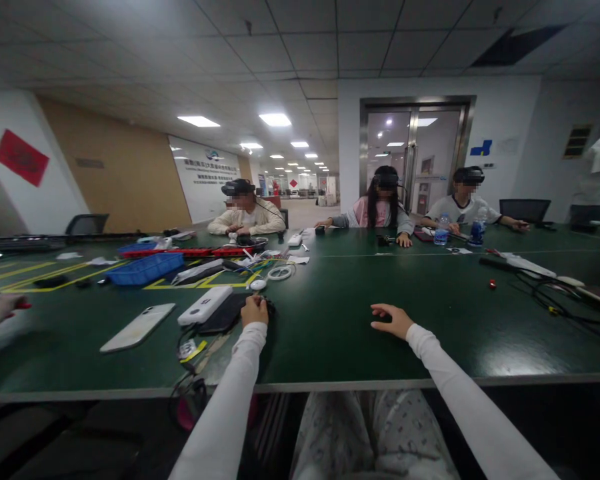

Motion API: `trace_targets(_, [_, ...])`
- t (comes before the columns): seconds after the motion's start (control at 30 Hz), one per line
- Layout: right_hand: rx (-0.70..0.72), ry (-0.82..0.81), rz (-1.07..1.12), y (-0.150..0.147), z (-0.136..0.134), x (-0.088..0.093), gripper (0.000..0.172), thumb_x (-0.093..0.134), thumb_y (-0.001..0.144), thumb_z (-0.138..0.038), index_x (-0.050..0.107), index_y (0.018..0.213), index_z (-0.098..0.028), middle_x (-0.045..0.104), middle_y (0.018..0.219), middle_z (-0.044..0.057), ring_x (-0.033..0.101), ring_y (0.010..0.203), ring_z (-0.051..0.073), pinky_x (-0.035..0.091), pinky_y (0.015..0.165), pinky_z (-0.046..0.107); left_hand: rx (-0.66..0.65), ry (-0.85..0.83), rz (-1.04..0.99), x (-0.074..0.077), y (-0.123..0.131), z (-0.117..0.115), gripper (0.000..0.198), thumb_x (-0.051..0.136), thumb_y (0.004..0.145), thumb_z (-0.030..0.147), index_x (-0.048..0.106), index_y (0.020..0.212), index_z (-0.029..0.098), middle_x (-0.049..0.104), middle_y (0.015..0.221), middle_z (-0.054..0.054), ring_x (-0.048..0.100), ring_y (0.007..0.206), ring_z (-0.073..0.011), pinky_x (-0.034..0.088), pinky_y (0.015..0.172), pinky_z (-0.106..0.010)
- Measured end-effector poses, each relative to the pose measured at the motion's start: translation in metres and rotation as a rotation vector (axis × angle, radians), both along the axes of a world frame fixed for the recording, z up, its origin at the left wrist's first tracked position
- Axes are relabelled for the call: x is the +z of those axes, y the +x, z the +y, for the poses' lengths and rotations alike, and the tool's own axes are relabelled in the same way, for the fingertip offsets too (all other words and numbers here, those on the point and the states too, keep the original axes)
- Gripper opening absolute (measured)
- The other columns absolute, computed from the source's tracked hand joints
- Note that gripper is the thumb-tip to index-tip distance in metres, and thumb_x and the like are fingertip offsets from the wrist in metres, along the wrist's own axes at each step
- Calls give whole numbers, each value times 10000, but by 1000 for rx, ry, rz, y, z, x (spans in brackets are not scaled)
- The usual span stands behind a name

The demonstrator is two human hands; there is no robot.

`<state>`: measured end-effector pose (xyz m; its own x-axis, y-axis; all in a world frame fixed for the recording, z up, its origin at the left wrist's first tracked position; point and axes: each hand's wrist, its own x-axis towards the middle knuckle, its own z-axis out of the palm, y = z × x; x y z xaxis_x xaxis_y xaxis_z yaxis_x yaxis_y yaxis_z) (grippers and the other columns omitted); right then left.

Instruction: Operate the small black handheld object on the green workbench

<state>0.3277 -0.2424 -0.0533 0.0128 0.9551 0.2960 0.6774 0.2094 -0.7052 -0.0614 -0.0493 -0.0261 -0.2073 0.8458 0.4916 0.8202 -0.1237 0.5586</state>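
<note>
Nearest the camera are pale trouser legs with a small grey print (370, 433), seated at a long, dark green, smooth-topped table (325, 347), with two long white fabric sleeves (230, 407) reaching over its edge. Left hand (255, 311) is curled, knuckles up, beside a small, dark, irregular object (272, 307); the fingertips are hidden, so whether they grip this object cannot be told. Right hand (394, 322) is well apart from it, above or on bare tabletop, thumb and fingers parted in a loose curve; the gap between them is dark and its contents cannot be made out. Immediately left of the left hand, a flat black rectangular pad (224, 319) lies beside a white oblong device with rounded corners (206, 305). Farther left lies a white smartphone, back upward (139, 327). Beyond the left hand are a small white round item (257, 285), a coiled white cable (280, 273) and a blue plastic tray (143, 273). Three people wearing black headsets sit opposite.
</note>
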Motion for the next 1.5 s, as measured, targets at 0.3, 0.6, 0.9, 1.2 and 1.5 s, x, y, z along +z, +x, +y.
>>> trace_targets(0.3, [9,-5,-14,1,0,0,542,642,663,-462,532,1147,-242,624,1046,44,561,935,216,423,870,418,-28,-28,115,-2,-2,5,177,514,757,249,556,901,157,639,897,-68,586,885,-180,409,840,-286])
trace_targets(0.6, [12,-29,-25,1,-4,5,543,624,678,-476,527,1156,-237,617,1063,50,556,948,218,419,874,417,-19,-79,204,1,1,0,178,522,759,277,583,886,170,635,882,-59,586,876,-173,419,808,-271])
trace_targets(0.9, [6,18,-34,1,0,0,495,634,674,-448,558,1115,-235,630,1032,49,566,914,211,434,852,405,-14,-90,127,-3,1,4,203,532,748,290,588,882,148,648,889,-80,595,862,-183,434,789,-273])
trace_targets(1.2, [12,23,-52,1,1,-1,467,625,683,-456,578,1088,-229,628,1035,51,569,917,209,432,860,403,21,-92,90,-3,2,5,201,511,763,305,560,891,158,644,920,-96,594,894,-201,436,806,-292])
trace_targets(1.5, [15,-24,-54,2,-3,3,454,608,699,-461,567,1096,-244,606,1071,43,552,959,212,409,890,413,3,-86,92,-1,3,2,191,510,767,309,538,890,165,638,946,-99,594,901,-190,429,819,-283])
